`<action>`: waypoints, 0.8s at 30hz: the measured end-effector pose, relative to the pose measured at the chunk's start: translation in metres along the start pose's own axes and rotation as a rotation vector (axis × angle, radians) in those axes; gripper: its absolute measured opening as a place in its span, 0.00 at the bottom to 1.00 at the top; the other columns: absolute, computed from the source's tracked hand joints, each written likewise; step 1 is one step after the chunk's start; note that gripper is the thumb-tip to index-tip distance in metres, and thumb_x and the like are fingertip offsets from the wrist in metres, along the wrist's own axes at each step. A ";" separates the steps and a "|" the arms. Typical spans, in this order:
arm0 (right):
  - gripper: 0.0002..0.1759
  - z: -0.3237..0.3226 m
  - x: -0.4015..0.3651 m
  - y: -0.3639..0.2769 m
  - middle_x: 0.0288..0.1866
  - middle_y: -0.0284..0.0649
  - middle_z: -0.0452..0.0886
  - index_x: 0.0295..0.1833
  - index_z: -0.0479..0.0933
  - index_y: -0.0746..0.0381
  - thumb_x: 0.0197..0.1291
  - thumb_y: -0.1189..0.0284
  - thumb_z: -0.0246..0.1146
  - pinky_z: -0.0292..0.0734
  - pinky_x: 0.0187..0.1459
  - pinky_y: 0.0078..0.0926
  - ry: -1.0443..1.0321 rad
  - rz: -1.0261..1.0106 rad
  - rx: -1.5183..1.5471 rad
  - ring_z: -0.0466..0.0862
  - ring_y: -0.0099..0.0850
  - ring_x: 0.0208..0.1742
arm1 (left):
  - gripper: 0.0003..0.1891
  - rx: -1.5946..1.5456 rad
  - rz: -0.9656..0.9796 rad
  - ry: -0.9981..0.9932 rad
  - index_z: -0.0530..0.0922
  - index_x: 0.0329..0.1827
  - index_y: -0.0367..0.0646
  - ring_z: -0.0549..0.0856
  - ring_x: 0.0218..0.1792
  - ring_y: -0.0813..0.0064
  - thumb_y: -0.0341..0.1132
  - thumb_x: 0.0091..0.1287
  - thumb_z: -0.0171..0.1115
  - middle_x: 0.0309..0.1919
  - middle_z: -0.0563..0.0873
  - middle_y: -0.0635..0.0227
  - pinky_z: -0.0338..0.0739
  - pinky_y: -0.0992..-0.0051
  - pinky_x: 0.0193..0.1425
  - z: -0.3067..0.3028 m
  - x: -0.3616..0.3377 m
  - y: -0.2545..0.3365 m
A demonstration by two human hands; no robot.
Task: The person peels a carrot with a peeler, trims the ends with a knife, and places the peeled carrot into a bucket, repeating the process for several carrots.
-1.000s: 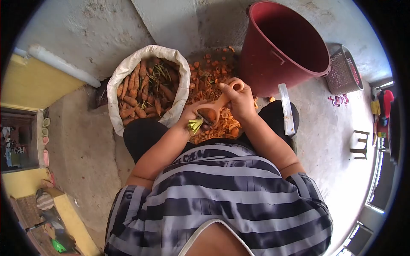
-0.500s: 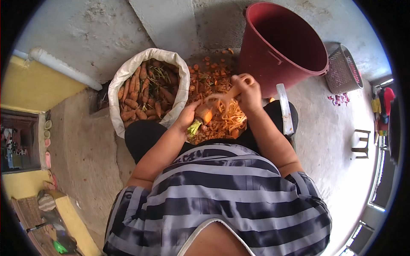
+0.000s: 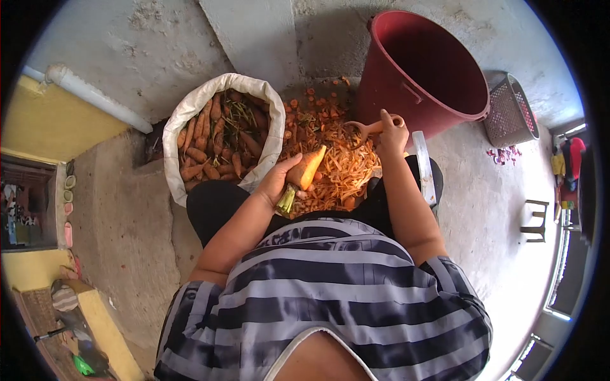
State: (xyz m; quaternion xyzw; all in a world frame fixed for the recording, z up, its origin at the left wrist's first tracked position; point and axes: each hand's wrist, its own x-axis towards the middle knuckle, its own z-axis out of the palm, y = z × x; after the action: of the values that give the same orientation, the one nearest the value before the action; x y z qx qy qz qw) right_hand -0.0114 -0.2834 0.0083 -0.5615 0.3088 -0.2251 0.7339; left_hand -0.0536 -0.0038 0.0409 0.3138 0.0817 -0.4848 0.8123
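Observation:
My left hand [image 3: 278, 182] is closed round a thick carrot [image 3: 310, 169] with a short green leaf stub at its near end. Bright orange flesh shows along the side facing right. In my right hand [image 3: 393, 134] is a Y-shaped peeler [image 3: 364, 129], gripped by its handle, its head pointing left and apart from the carrot. Below both hands lies a heap of carrot peelings [image 3: 349, 166] between my legs. To the left stands an open white sack [image 3: 170, 141] filled with unpeeled carrots [image 3: 203, 130] and some green stalks.
A large dark red bucket [image 3: 387, 79] stands beyond my right hand, close to the wall. Beside it is a grey basket [image 3: 508, 114]. Along my right knee rests a long pale, blade-like thing [image 3: 424, 166]. Cut carrot pieces [image 3: 311, 101] lie behind the peelings.
My right hand has swung outward to the right with the peeler, off the carrot. The carrot has turned in my left hand, its cut end now pointing up and right.

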 end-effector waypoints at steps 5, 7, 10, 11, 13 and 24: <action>0.08 0.039 -0.093 -0.050 0.23 0.33 0.71 0.30 0.71 0.63 0.52 0.74 0.65 0.66 0.23 0.22 -0.481 0.145 0.164 0.70 0.21 0.24 | 0.23 -0.021 0.002 0.034 0.67 0.54 0.42 0.79 0.27 0.69 0.52 0.69 0.41 0.36 0.80 0.57 0.70 0.78 0.19 -0.014 0.015 -0.005; 0.08 0.049 -0.104 -0.040 0.22 0.33 0.70 0.31 0.71 0.62 0.53 0.73 0.64 0.63 0.18 0.20 -0.614 0.131 0.141 0.68 0.21 0.19 | 0.23 0.075 0.058 0.078 0.68 0.53 0.42 0.79 0.27 0.69 0.51 0.69 0.40 0.35 0.80 0.58 0.68 0.79 0.18 -0.011 0.018 -0.010; 0.08 0.051 -0.086 -0.031 0.20 0.33 0.68 0.33 0.70 0.62 0.53 0.72 0.64 0.60 0.13 0.19 -0.522 0.306 0.118 0.68 0.22 0.15 | 0.20 0.041 0.062 0.183 0.69 0.51 0.41 0.79 0.28 0.69 0.49 0.68 0.42 0.34 0.80 0.59 0.67 0.79 0.17 0.002 0.010 -0.015; 0.09 0.045 -0.061 -0.017 0.22 0.35 0.70 0.31 0.71 0.63 0.53 0.72 0.65 0.63 0.18 0.22 -0.396 0.251 0.111 0.69 0.23 0.18 | 0.20 0.017 -0.046 0.134 0.70 0.51 0.40 0.79 0.28 0.68 0.48 0.67 0.44 0.34 0.79 0.58 0.68 0.78 0.17 0.003 0.009 -0.011; 0.10 0.023 -0.008 0.008 0.23 0.36 0.72 0.28 0.71 0.63 0.52 0.72 0.66 0.64 0.20 0.24 -0.168 0.111 -0.025 0.69 0.24 0.21 | 0.22 0.077 -0.062 0.121 0.69 0.51 0.40 0.79 0.27 0.68 0.49 0.67 0.46 0.34 0.79 0.56 0.68 0.78 0.16 -0.007 0.006 -0.010; 0.10 0.040 -0.108 -0.051 0.22 0.32 0.71 0.31 0.71 0.61 0.52 0.72 0.67 0.62 0.15 0.18 -0.721 0.268 0.312 0.69 0.20 0.19 | 0.17 0.048 0.034 0.092 0.72 0.46 0.46 0.79 0.24 0.74 0.49 0.67 0.47 0.31 0.79 0.66 0.70 0.78 0.16 0.021 0.007 0.002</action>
State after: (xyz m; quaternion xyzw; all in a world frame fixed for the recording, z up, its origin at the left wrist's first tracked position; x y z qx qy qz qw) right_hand -0.0585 -0.1965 0.0859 -0.4413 0.0645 0.0393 0.8942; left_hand -0.0515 -0.0201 0.0551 0.3567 0.1019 -0.4577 0.8080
